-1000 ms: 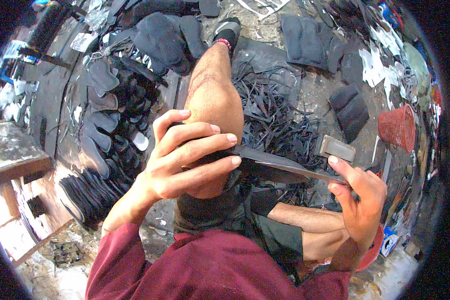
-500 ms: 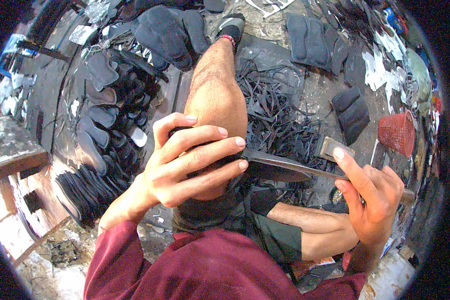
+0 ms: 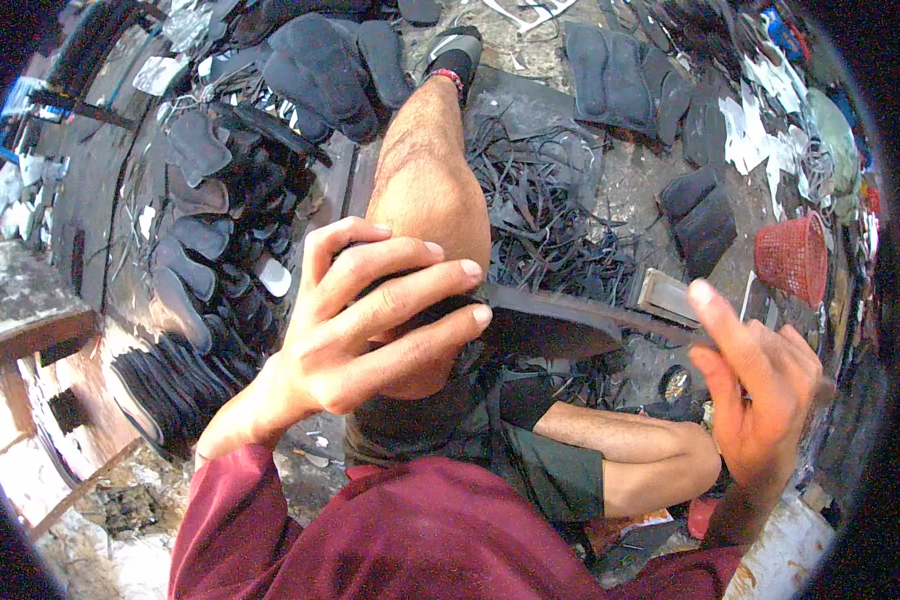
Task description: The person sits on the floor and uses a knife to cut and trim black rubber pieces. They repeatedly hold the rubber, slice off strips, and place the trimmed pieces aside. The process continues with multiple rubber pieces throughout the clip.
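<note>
My left hand is spread over a dark shoe sole, pressing it against my raised knee. The sole's free end sticks out to the right, past my fingertips. My right hand is closed around the handle of a long knife, its index finger stretched along the tool. The blade is smeared by motion and runs toward the upper edge of the sole. Whether it touches the sole, I cannot tell. Part of the sole is hidden under my left fingers.
Black offcut strips lie heaped beyond the knee. Several dark soles are piled at left, others lie far right. A small rectangular block and a red basket sit at right. A wooden bench edge juts in at left.
My right hand has shifted slightly right and down with the knife, whose blade is now blurred. More of the sole shows. My left hand stays almost in place.
</note>
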Tool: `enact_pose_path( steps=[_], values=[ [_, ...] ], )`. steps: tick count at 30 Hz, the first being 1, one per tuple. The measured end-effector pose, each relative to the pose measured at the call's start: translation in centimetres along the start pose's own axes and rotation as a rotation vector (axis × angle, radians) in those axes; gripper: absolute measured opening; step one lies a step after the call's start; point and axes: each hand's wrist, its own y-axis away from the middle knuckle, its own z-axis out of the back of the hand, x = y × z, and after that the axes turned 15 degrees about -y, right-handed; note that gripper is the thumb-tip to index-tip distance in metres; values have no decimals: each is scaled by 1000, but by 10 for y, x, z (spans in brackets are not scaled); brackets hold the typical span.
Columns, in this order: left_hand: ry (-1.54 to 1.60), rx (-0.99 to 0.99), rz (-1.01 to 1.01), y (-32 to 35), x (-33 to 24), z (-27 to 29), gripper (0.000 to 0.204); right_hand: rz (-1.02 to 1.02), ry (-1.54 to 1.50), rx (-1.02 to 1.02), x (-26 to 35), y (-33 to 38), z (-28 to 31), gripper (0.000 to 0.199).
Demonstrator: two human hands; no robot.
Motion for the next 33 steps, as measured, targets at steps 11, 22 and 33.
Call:
enact_pose_path(
  steps=[11,22,33],
  values=[
    [166,-68,605,-19,-32,20,35,-777,-351,-255,-158,27,-235,37],
    [501,-485,681,-58,-112,-38,79,-287,-1331,-757,48,2,-108,12],
    [81,-361,271,-59,-109,-49,57,-647,-1307,-525,24,9,-96,6]
  ],
)
